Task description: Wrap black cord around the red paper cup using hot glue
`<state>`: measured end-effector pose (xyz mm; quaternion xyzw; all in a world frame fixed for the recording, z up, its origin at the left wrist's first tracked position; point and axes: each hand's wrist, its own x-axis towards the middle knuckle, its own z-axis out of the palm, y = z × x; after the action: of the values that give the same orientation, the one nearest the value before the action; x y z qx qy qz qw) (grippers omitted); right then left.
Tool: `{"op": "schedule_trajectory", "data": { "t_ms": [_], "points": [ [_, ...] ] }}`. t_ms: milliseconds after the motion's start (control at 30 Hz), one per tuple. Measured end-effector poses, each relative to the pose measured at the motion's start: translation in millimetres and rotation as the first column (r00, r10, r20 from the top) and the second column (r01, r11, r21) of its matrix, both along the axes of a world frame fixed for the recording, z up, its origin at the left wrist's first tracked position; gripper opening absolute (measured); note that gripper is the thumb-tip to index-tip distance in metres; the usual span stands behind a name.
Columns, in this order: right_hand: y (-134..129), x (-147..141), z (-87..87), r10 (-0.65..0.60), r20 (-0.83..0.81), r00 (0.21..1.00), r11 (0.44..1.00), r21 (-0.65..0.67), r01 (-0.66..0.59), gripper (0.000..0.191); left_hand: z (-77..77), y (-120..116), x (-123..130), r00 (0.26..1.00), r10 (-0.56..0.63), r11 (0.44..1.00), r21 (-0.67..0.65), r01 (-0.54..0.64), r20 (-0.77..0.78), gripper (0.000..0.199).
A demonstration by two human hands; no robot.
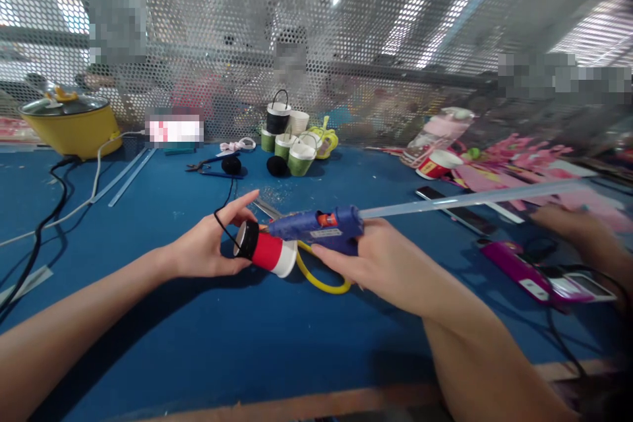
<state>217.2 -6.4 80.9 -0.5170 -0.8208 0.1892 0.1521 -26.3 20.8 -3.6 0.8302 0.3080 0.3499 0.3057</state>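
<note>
A small paper cup (268, 251), wrapped in black and red with white at one end, lies tilted on its side in my left hand (204, 245), with black cord looped near my thumb and finger. My right hand (383, 257) grips a blue glue gun (324, 227), whose tip touches or nearly touches the cup where black meets red. A long clear glue stick (459, 202) sticks out of the gun's back. The cord runs up to a black yarn ball (231, 165). Scissors with yellow handles (324, 285) lie beneath the gun and cup.
Several small cups (301, 157) stand at the back beside another black ball (277, 165). Pliers (212, 167) lie left of them. A yellow pot (74, 128) is far left; a phone (455, 211), purple device (519, 270) and another person's hand (568, 227) are right.
</note>
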Motion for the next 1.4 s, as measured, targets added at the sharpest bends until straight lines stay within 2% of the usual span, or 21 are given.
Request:
{"op": "schedule_trajectory", "data": {
  "t_ms": [233,433,600,733,867,1033,1233,1400],
  "points": [
    [4.1,-3.3,-1.2,-0.016,-0.024,1.000,0.999,0.036,0.017,0.030,-0.9,-0.1,0.8,1.000,0.005,1.000,-0.004,-0.005,-0.001,0.092],
    [0.9,-0.5,-1.2,-0.023,-0.008,1.000,0.999,-0.033,0.023,0.032,-2.8,0.7,-0.5,1.000,0.004,1.000,-0.005,-0.004,0.009,0.094],
    [1.4,-1.0,-4.0,0.015,-0.034,0.999,0.998,0.058,-0.013,0.030,-2.8,-0.1,0.2,1.000,0.011,1.000,-0.015,-0.010,0.024,0.092],
    [-1.4,0.3,-5.6,0.026,-0.011,1.000,0.998,0.052,-0.025,0.023,-2.5,-0.1,0.7,0.999,0.044,0.999,-0.025,-0.043,0.022,0.093],
    [-4.9,2.0,-6.0,0.002,0.063,0.998,0.999,0.039,-0.004,0.025,-2.9,1.4,0.7,0.997,0.072,0.995,-0.070,-0.070,0.027,0.096],
    [-7.4,0.9,-6.1,0.042,0.083,0.996,0.998,0.044,-0.046,0.030,-4.5,3.7,0.1,0.995,0.083,0.988,-0.133,-0.075,0.054,0.095],
    [-8.9,-2.0,-6.6,0.040,0.111,0.993,0.999,0.017,-0.042,0.022,-2.3,2.4,0.2,0.992,0.119,0.977,-0.184,-0.109,0.044,0.095],
    [-10.2,-2.5,-9.0,0.039,0.130,0.991,0.998,0.038,-0.044,0.022,-0.4,1.9,0.9,0.990,0.139,0.970,-0.205,-0.131,0.026,0.096]
  ]
}}
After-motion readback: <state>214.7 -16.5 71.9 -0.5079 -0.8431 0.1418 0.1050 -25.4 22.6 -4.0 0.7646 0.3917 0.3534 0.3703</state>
